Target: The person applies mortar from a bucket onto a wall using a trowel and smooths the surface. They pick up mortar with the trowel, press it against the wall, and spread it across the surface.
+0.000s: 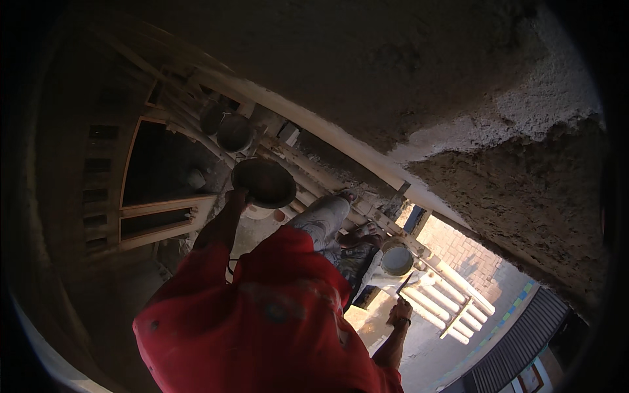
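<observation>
Toward nine o'clock, the left hand point(237, 198) grips a dark pan point(264, 183) by its near rim; toward five, the right hand point(401, 313) clenches a trowel point(405, 283). I'd hold the pan level.

Upper body: loose red fabric shirt point(288, 354) with pale smudges, a small dark spot point(154, 325) toward the left and a dull, darker patch point(275, 311) in front. Forearms are bare below the red sleeves point(187, 275). Lower body: grey, whitish-stained trousers point(321, 219). Right wrist: thin dark band point(407, 319).
</observation>
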Tool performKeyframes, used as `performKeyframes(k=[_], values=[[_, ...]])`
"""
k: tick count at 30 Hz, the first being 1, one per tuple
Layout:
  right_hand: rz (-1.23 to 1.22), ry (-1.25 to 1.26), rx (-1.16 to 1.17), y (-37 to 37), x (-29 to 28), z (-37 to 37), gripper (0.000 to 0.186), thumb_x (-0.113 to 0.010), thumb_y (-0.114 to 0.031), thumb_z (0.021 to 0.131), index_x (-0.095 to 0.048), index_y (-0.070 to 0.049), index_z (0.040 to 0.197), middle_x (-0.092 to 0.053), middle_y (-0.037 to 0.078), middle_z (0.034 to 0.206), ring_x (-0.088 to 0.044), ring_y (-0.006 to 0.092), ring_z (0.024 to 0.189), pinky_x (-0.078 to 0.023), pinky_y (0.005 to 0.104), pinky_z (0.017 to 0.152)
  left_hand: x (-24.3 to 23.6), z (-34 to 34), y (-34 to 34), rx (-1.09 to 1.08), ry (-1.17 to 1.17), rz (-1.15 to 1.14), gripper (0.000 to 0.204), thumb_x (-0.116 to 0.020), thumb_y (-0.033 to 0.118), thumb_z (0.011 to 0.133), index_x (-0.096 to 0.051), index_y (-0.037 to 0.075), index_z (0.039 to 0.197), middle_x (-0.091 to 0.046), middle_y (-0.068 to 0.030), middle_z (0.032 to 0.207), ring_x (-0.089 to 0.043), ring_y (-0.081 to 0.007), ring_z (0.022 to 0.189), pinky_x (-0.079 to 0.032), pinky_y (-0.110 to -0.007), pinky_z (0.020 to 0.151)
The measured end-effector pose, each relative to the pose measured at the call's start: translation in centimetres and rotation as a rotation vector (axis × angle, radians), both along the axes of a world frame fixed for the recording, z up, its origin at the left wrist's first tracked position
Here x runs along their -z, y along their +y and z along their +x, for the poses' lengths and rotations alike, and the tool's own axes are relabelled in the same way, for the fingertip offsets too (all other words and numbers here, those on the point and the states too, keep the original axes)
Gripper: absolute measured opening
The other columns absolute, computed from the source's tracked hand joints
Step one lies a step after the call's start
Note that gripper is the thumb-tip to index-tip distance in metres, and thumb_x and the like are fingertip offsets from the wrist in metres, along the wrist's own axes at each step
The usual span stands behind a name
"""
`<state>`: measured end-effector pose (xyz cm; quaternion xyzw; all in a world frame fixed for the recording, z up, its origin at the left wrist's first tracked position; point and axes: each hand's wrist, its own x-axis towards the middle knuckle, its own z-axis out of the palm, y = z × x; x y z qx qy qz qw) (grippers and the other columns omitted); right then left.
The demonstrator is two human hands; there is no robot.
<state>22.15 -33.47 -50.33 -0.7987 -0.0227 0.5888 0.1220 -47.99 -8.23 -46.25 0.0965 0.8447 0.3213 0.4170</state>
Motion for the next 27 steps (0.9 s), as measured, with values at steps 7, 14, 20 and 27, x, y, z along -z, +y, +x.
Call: performKeyframes(k=[7,14,20,27], values=[[0.019,0.020,-0.171,2.9,4.3,5.0,0.029,-0.056,-0.024,0.086,-0.060,0.002,0.097,-0.052,0.006,0.059,-0.051,0.0163,0.045,-0.044,0.0314,0.041,1.6,1.9,-6.7,-0.466,-0.036,0.051,0.018,-0.067,0.008,0.080,-0.057,0.000,0.092,-0.059,-0.0135,0.078,-0.060,-0.0256,0.059,-0.048,-0.036,0.044],[0.008,0.063,-0.322,6.3,5.3,7.1,0.027,-0.057,-0.024,0.086,-0.061,0.001,0.093,-0.052,0.005,0.061,-0.049,0.0148,0.045,-0.042,0.0296,0.040,4.2,0.6,-14.6,-0.701,-0.081,0.163,0.011,-0.067,0.008,0.080,-0.058,0.003,0.084,-0.060,-0.0117,0.073,-0.058,-0.0228,0.053,-0.042,-0.032,0.039],[0.004,-0.013,-0.484,10.1,3.5,8.1,0.031,-0.058,-0.024,0.086,-0.060,0.003,0.100,-0.055,0.006,0.062,-0.052,0.0151,0.046,-0.044,0.0294,0.041,5.2,0.5,-20.0,-0.958,0.020,0.153,0.018,-0.069,0.011,0.078,-0.058,0.007,0.091,-0.058,-0.0069,0.072,-0.058,-0.0200,0.056,-0.048,-0.032,0.044],[-0.108,-0.041,-0.593,11.6,2.6,8.7,0.030,-0.060,-0.023,0.085,-0.059,0.003,0.099,-0.057,0.008,0.063,-0.053,0.0154,0.046,-0.045,0.0294,0.041,8.1,-3.5,-25.4,-1.047,0.056,0.092,0.022,-0.072,0.016,0.078,-0.059,0.011,0.095,-0.059,-0.0077,0.088,-0.060,-0.0211,0.078,-0.053,-0.033,0.057]])
